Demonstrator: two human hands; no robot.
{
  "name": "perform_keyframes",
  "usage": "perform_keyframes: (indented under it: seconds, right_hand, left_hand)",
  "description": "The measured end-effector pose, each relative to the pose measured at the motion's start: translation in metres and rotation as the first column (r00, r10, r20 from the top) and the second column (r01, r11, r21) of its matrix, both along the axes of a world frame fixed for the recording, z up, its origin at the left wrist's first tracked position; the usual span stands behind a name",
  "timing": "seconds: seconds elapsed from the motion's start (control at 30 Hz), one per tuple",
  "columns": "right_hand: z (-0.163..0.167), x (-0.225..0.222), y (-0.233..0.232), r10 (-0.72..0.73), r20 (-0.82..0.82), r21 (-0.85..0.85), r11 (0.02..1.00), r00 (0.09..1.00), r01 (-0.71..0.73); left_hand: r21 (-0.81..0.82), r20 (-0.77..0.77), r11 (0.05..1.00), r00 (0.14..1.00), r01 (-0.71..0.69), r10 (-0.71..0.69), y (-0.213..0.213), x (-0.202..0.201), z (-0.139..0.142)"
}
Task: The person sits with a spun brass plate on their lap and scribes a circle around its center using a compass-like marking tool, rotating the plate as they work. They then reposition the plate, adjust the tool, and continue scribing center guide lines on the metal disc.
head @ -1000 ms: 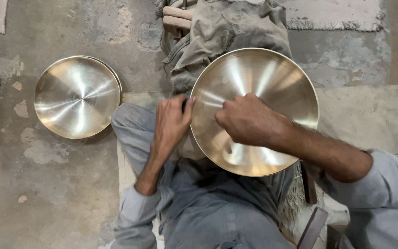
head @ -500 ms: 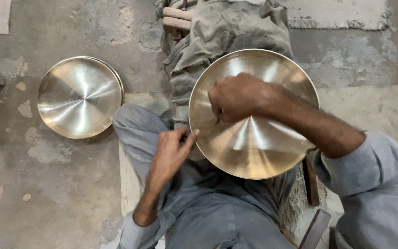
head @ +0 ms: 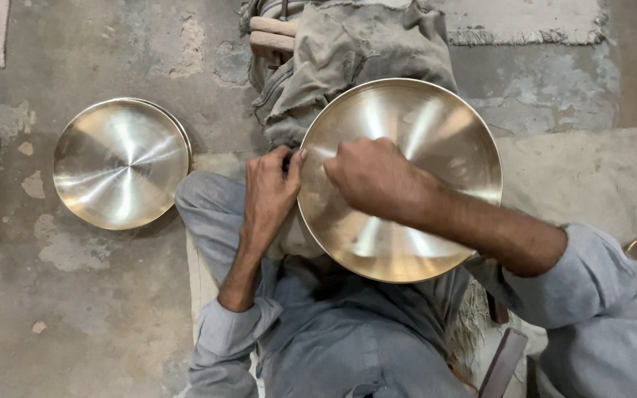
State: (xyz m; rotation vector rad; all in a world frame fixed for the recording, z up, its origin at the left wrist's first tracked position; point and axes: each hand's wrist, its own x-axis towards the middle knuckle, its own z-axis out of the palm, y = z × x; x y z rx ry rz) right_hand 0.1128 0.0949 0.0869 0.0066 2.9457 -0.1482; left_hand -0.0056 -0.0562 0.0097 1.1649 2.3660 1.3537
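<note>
Since the earlier frames, the left hand has come back up to the rim of the brass plate, after dropping away below it, and the right hand has slid back toward the plate's left half.

Head view: the brass plate rests on the person's lap, its shiny hollow face turned up toward the camera. Being round, it has no long axis. Its far edge lies against a grey cloth bundle; its right edge sits over a pale mat, with open room there. The left hand's fingers are pressed together, thumb tip touching the plate's left rim. The right hand is closed in a loose fist on the plate's inner face; whether it pinches anything I cannot tell. The right forearm crosses the plate from lower right.

A second brass plate lies flat on the concrete floor, well apart to the left, with bare floor around it.
</note>
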Motion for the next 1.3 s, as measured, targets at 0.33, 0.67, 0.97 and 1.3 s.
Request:
perform_keyframes:
  seconds: [0.33,0.67,0.97,1.3]
  right_hand:
    - [0.028,0.027,0.003,0.252,0.320,-0.019,0.965,0.913,-0.260]
    - [0.019,-0.040,0.035,0.036,0.411,-0.126,0.992,0.911,0.018]
    - [0.011,-0.016,0.016,-0.178,0.053,-0.011,0.984,0.983,0.178]
    - [0.012,0.043,-0.001,0.196,0.219,-0.137,0.976,0.956,-0.169]
  left_hand:
    - [-0.003,-0.146,0.999,0.989,0.036,-0.036,0.048,-0.025,-0.007]
    - [-0.283,0.311,0.957,0.950,0.062,0.030,-0.054,0.042,0.018]
    - [-0.064,0.059,0.998,0.998,0.000,0.004,-0.014,0.009,0.002]
    - [-0.002,-0.089,1.000,0.996,0.009,-0.009,0.043,-0.020,-0.004]
